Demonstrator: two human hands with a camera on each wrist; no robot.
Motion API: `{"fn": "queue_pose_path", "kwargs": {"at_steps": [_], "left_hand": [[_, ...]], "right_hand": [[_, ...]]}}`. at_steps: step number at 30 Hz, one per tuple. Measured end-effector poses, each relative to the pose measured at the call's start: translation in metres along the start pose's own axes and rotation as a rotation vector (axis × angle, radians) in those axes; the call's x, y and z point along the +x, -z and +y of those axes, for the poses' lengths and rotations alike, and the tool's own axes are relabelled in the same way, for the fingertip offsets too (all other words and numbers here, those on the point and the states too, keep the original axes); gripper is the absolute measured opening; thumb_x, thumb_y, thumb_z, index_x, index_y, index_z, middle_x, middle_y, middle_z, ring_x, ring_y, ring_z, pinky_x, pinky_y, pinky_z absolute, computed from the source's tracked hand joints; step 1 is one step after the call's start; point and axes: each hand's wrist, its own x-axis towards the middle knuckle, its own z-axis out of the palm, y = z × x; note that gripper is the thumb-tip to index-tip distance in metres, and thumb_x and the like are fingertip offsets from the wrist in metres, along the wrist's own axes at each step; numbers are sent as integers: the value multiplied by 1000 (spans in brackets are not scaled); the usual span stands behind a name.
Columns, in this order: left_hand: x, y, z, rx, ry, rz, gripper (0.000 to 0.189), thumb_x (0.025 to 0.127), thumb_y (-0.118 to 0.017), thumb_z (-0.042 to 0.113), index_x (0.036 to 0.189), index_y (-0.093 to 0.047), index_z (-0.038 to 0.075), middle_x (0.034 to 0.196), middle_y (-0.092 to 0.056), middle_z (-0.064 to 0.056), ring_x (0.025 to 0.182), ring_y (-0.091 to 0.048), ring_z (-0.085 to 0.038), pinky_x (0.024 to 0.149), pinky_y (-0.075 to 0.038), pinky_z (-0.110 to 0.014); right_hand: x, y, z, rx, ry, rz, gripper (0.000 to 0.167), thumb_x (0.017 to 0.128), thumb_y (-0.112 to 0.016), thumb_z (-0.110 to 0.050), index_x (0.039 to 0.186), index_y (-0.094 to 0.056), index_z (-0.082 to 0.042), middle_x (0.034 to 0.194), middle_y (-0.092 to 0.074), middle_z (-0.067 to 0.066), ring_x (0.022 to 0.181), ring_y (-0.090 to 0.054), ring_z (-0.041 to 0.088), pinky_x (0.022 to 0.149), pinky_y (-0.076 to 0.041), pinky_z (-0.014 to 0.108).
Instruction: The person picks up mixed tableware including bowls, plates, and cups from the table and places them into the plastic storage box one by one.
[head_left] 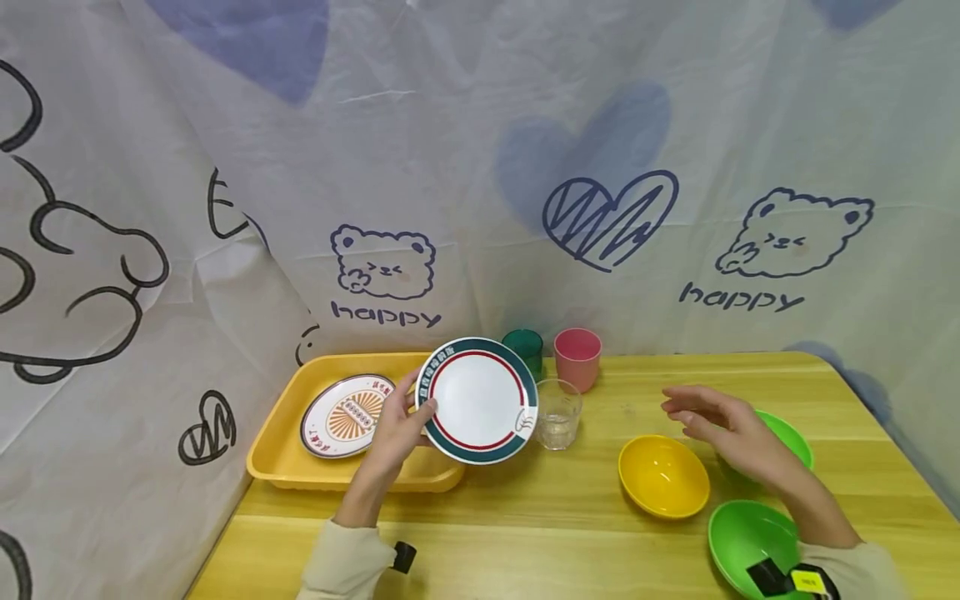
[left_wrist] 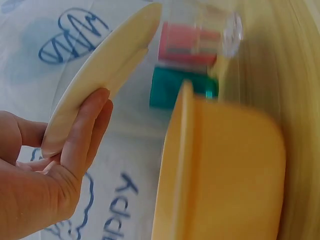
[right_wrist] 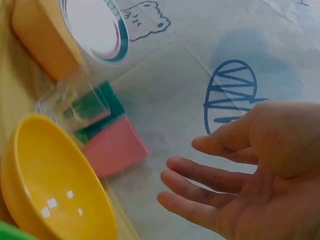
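Note:
A white plate (head_left: 477, 400) with a dark green rim and a red ring is tilted up in my left hand (head_left: 397, 429). The left wrist view shows my thumb on one face of the plate (left_wrist: 102, 75) and my fingers against its underside. Beneath and left of it, an oval plate (head_left: 348, 417) with an orange sunburst lies in the yellow tray (head_left: 270, 454). My right hand (head_left: 723, 421) hovers above the table between the yellow bowl (head_left: 663, 477) and a green bowl (head_left: 787, 437). Its fingers are relaxed, and nothing is in them in the right wrist view.
A clear glass (head_left: 557, 421), a pink cup (head_left: 577, 358) and a dark green cup (head_left: 525, 346) stand close together right of the tray. Another green bowl (head_left: 750, 542) sits near the right forearm. A printed cloth (head_left: 480, 167) hangs behind the wooden table (head_left: 525, 533).

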Motion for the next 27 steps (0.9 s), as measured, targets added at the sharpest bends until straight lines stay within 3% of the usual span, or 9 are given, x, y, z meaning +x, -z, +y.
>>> {"fn": "queue_pose_path", "kwargs": {"at_steps": [4,8,12,17,22,27], "left_hand": [[0,29,2,54,23,57,55,103,-51,-2,156,-37,5,127,-59,-34,79,-72,-26,61,-64,-41],[-3,58,8,126,46,101,56,104,-51,1,158,-34,5,131,-56,-36,79,-71,-24,60,-63,-38],[-2,87,12,200,51,123,58,105,-51,4,159,-30,4,134,-54,-37,78,-71,-24,60,-63,-37],[-1,115,9,275,43,160,57,107,-47,3,160,-27,2,131,-53,-40,73,-71,-21,59,-63,-37],[-2,137,3,362,78,199,60,107,-45,4,162,-21,2,134,-51,-42,70,-70,-18,57,-62,-32],[0,156,-5,371,131,177,63,109,-42,7,163,-11,1,134,-48,-42,68,-68,-16,58,-62,-34]], "right_hand": [[0,10,3,-179,48,34,34,106,-56,-7,138,-59,3,128,-67,20,109,-64,5,89,-51,13],[-2,18,6,-287,64,24,31,104,-57,-4,134,-61,3,127,-67,20,111,-66,15,89,-52,15],[-9,28,10,-348,29,12,31,104,-58,-5,135,-62,0,130,-66,21,114,-65,35,88,-58,27],[-20,44,28,-466,69,49,38,100,-63,0,138,-61,-3,134,-64,20,117,-61,36,87,-59,49],[-28,61,48,-596,84,57,43,96,-68,0,137,-60,-6,134,-62,20,120,-55,43,89,-51,55],[-32,71,64,-646,134,53,47,89,-71,9,133,-59,-1,129,-60,27,115,-54,49,84,-49,67]]}}
